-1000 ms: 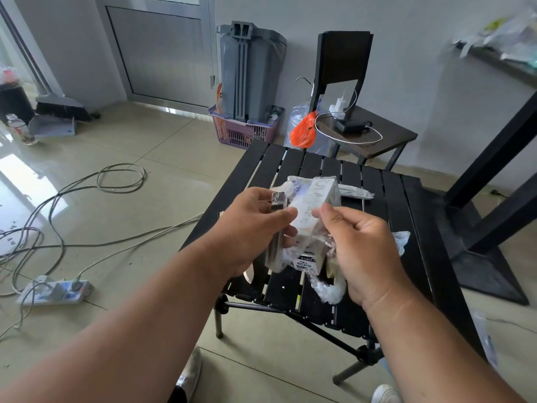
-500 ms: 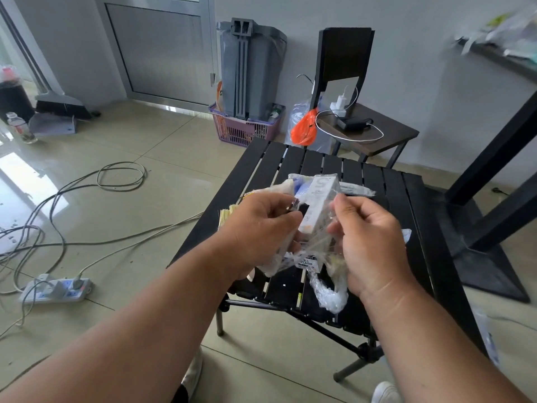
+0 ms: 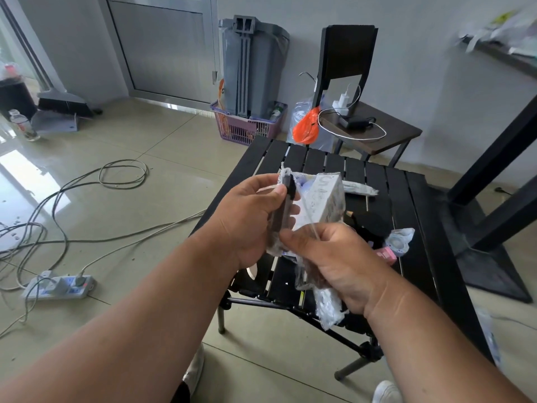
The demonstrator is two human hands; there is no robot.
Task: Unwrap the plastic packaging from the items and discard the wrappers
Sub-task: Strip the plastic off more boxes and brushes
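My right hand [image 3: 328, 257] has dropped below the white box [image 3: 325, 202], its grip stretching the plastic wrapper [image 3: 327, 303] downward. My left hand [image 3: 252, 216] pinches a dark bar [image 3: 286, 209] above the surface [image 3: 412, 205]; unwrapping continues.

Both forearms are seen bare from the lower frame edge to the wrists; no sleeves are worn there. The left hand [image 3: 250, 219] and the right hand [image 3: 334, 257] are uncovered, with short nails seen on the thumbs. White shoes are seen at the bottom edge, one [image 3: 386, 391] at the right and one [image 3: 194, 370] partly hidden beneath the left forearm.
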